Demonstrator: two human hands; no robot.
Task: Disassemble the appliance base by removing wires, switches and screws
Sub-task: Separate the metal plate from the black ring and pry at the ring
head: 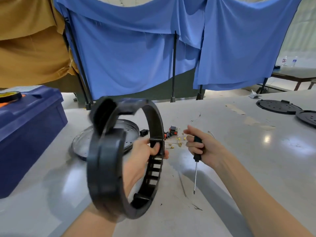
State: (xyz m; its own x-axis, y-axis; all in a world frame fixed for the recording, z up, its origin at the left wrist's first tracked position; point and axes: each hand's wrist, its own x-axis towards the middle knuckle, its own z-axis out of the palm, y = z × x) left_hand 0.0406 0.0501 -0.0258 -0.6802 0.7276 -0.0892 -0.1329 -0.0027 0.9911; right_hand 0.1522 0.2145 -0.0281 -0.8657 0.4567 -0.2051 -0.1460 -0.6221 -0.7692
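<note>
A black ring-shaped appliance base (pixel 106 168) is held up on edge above the table, blurred by motion. My left hand (pixel 143 151) reaches through the ring and grips its far slotted wall. My right hand (pixel 203 146) holds a dark-handled screwdriver (pixel 196 161) with the tip pointing down, just above the table. Behind the ring lie removed switches (pixel 172 131) and small yellow screws and connectors (pixel 179 142). A round metal plate (pixel 82 144) lies flat behind the ring, partly hidden by it.
A dark blue toolbox (pixel 29 132) with a tape roll (pixel 9 96) on top stands at the left. Two black round plates (pixel 277 106) lie at the far right. Wire scraps litter the grey table (pixel 248 159). Blue and tan cloths hang behind.
</note>
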